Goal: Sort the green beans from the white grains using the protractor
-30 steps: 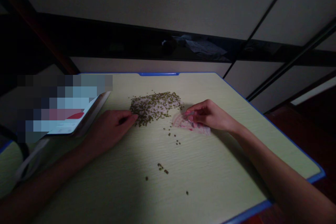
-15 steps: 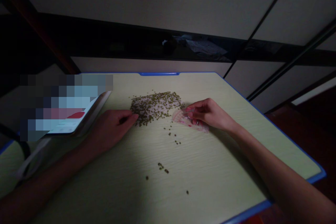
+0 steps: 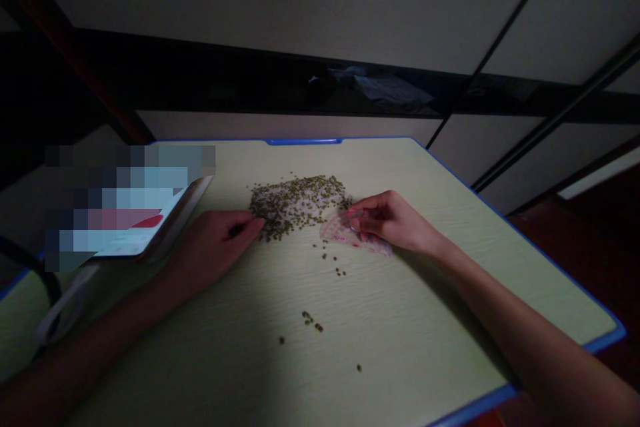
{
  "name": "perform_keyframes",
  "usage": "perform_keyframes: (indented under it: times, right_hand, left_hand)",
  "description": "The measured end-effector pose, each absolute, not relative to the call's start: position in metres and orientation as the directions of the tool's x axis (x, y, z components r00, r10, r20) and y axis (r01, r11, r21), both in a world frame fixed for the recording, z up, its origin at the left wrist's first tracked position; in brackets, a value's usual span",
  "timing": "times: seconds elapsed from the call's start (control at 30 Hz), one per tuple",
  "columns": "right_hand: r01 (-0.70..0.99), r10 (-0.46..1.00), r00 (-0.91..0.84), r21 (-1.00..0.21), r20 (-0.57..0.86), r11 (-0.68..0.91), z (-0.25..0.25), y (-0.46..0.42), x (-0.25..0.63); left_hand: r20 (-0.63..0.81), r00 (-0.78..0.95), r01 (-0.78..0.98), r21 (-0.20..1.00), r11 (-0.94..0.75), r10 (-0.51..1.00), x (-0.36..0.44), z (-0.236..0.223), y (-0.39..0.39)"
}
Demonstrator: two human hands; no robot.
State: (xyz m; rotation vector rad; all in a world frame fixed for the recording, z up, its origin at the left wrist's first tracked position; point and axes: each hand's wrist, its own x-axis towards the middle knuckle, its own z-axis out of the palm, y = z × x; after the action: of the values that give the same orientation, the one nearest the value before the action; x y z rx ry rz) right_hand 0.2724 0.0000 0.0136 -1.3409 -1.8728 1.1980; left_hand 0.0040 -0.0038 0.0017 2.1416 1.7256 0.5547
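Note:
A heap of small green beans (image 3: pixel 295 201) mixed with pale grains lies on the yellow-green table (image 3: pixel 400 320). My left hand (image 3: pixel 215 243) rests knuckles-up at the heap's left edge, fingers curled together, fingertips touching the beans. My right hand (image 3: pixel 393 220) is at the heap's right edge, fingers pinched on a small clear plastic bag with pink print (image 3: pixel 350 235) that lies flat on the table. A few stray beans (image 3: pixel 310 319) are scattered nearer to me.
A phone or tablet with a lit screen (image 3: pixel 145 230) leans at the left of the table. A white cord (image 3: pixel 60 313) loops below it. The table has a blue rim (image 3: pixel 607 333). Dark floor and a rail lie beyond the right edge.
My right hand has slid the plastic bag a little to the left, closer to the bean heap. My left hand has stayed in place.

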Motion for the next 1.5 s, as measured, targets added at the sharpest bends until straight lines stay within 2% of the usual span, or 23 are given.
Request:
perform_keyframes:
  times: [0.63,0.8,1.03,1.17,1.27,1.4,1.5]
  right_hand:
    - [0.49,0.794,-0.604,-0.755,0.066,0.435,0.013,-0.03,0.229]
    - [0.455,0.703,-0.709,-0.728,0.053,0.513,0.015,-0.039,0.221]
    - [0.308,0.514,-0.855,-0.74,0.059,0.598,0.017,-0.045,0.218]
    - [0.254,0.483,-0.875,-0.823,0.028,0.508,0.014,-0.047,0.216]
    - [0.258,0.583,-0.812,-0.898,-0.002,0.357,0.017,-0.046,0.222]
    - [0.362,0.846,-0.532,-0.913,-0.034,0.191,0.021,-0.052,0.25]
    - [0.422,0.955,-0.288,-0.905,-0.074,0.058,0.018,-0.068,0.279]
  left_hand:
    - [0.106,0.194,0.854,0.47,-0.221,0.975,0.008,0.004,-0.004]
    - [0.11,0.19,0.851,0.476,-0.22,0.976,0.007,0.004,-0.004]
    - [0.132,0.188,0.844,0.486,-0.229,0.973,0.007,0.003,-0.004]
    - [0.126,0.199,0.846,0.478,-0.235,0.972,0.008,0.005,-0.004]
    - [0.119,0.198,0.842,0.487,-0.231,0.973,0.008,0.006,-0.005]
    - [0.103,0.204,0.843,0.487,-0.228,0.974,0.01,0.009,-0.006]
    - [0.109,0.204,0.849,0.475,-0.231,0.973,0.011,0.012,-0.008]
